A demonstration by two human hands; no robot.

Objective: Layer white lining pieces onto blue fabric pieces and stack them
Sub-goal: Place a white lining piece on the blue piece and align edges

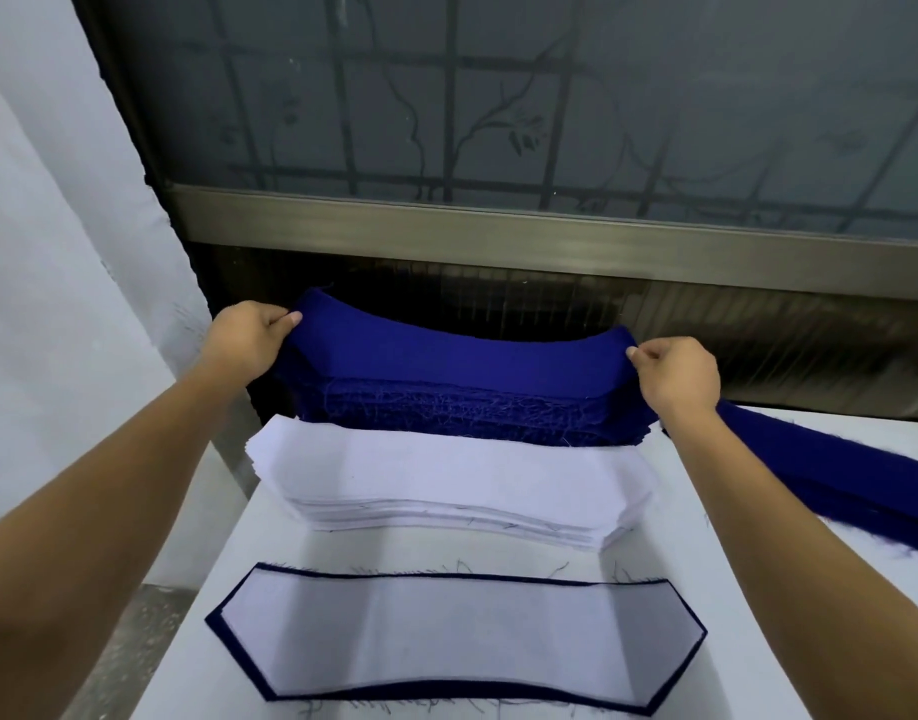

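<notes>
At the far edge of the table stands a thick stack of blue fabric pieces (446, 413) with frayed threads along its front. Its top blue piece (456, 350) is lifted at both ends. My left hand (249, 340) pinches the left end and my right hand (677, 374) pinches the right end. In front of it lies a stack of white lining pieces (446, 485). Nearest to me a white lining piece (456, 636) lies flat on a blue piece (217, 623), whose edge shows as a thin border all round.
The white table (727, 589) carries long blue fabric strips (831, 480) at the right. A frosted window with a metal frame (498, 220) rises right behind the blue stack. A white wall (56, 252) stands at the left, and the table's left edge drops to the floor.
</notes>
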